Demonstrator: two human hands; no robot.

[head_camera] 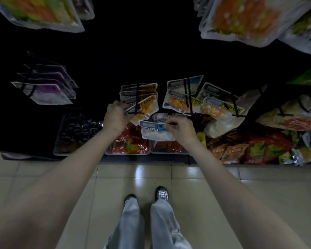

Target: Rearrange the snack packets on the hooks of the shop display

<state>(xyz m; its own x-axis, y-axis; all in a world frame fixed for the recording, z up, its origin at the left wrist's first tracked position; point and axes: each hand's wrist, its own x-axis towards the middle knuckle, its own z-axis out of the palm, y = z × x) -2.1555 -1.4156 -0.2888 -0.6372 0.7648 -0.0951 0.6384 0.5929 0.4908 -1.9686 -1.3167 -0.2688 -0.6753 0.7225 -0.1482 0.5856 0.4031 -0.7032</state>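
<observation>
Seen from above, a person stands on pale floor tiles [214, 194] facing a dark shop display, both bare arms stretched forward. At far left, a row of clear packets with purple labels [48, 88] hangs on a black hook. Below and to the right of them sits a clear plastic tray of dark wrapped snacks [75, 133].

The left hand [116, 117] reaches to the near end of a black wire hook [137, 103], fingers curled and pinching the left edge of the front one of the clear packets with orange-yellow contents [144, 103] hanging there. Just right and nearer, the right hand [180, 127] pinches the top right corner of a loose clear packet with a blue label and white contents [155, 131], held off any hook above trays of red snack packs [129, 142].

Farther right, clear packets of mixed yellow and pink sweets [176, 101] hang on two more black hooks, with a blue-labelled packet behind them. Below, red and green bags [255, 148] lie heaped on the low shelf. Large clear bags of orange and green snacks [237, 18] hang high at the top corners.

At the near edge, grey trousers and patterned shoes [162, 194] show.
</observation>
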